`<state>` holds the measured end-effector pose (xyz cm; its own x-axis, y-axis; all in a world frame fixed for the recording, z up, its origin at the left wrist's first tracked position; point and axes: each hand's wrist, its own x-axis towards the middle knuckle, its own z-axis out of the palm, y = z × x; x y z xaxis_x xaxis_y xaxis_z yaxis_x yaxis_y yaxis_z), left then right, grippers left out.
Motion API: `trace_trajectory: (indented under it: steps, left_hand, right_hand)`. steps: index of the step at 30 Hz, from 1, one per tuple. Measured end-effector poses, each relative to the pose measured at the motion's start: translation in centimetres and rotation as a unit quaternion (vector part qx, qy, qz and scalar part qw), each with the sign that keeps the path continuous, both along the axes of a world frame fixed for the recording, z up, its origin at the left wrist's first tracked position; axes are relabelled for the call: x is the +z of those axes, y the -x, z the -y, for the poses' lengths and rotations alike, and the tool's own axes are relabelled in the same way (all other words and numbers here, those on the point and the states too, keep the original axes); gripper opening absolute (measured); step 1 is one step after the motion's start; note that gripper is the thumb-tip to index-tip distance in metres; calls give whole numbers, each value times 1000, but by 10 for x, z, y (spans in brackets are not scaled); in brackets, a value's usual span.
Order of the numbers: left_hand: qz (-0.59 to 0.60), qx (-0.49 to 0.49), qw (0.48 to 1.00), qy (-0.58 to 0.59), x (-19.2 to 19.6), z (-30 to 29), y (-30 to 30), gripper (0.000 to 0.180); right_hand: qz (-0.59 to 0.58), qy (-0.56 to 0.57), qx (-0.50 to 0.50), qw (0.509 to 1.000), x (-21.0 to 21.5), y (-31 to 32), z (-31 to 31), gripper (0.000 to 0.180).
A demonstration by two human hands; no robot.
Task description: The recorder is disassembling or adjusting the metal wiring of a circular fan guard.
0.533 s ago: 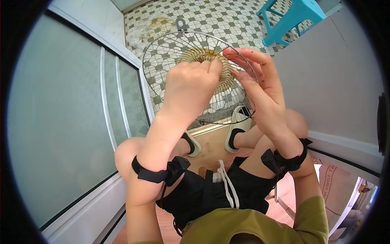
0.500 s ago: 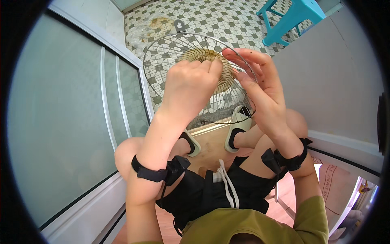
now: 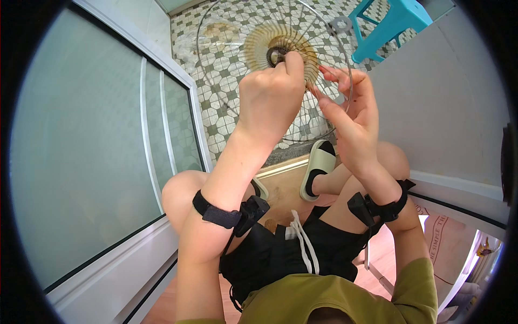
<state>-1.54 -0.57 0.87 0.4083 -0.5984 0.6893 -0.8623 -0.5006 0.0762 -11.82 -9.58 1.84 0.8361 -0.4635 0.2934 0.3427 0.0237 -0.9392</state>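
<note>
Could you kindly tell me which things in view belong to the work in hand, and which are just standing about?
In use:
- Round wire grille, its middle stained yellow-brown
- Left hand, closed near the grille's hub
- Right hand, fingertips at its wires

Standing about:
- Turquoise stool
- Frosted-glass door panel

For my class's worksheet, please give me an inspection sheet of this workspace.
Surface: floor of patterned tiles, with a brownish patch of unclear nature.
Job's things: round wire guard, browned toward its middle.
Clutter: blue stool on the floor, beyond the guard.
Hands: left hand curled at the guard's middle, contents hidden; right hand at its right side, grip unclear.
Cables: thin black cord below the left wrist unit.
Surroundings: frosted panel left, grey panel right.
</note>
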Motion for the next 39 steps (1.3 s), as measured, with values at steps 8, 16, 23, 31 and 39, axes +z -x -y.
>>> trace_trajectory:
  steps: [8,16,23,31,39]
  left_hand:
    - [85,-91,992,11,-10,3,-4,13]
    - [-41,-31,997,64,-20,2,-1,12]
    - [-266,-10,939,217,-16,11,4,7]
    - [-185,3,980,78,16,-7,10,7]
    - [-20,-26,999,20,6,-10,-7,7]
  right_hand:
    - [-65,65,22,995,2,8,22,67]
    - [-59,-30,56,996,-1,8,8,55]
    - [-31,-83,8,996,-1,3,-9,51]
    - [-63,9,-5,998,-3,1,16,51]
    - [-82,12,38,996,4,4,11,52]
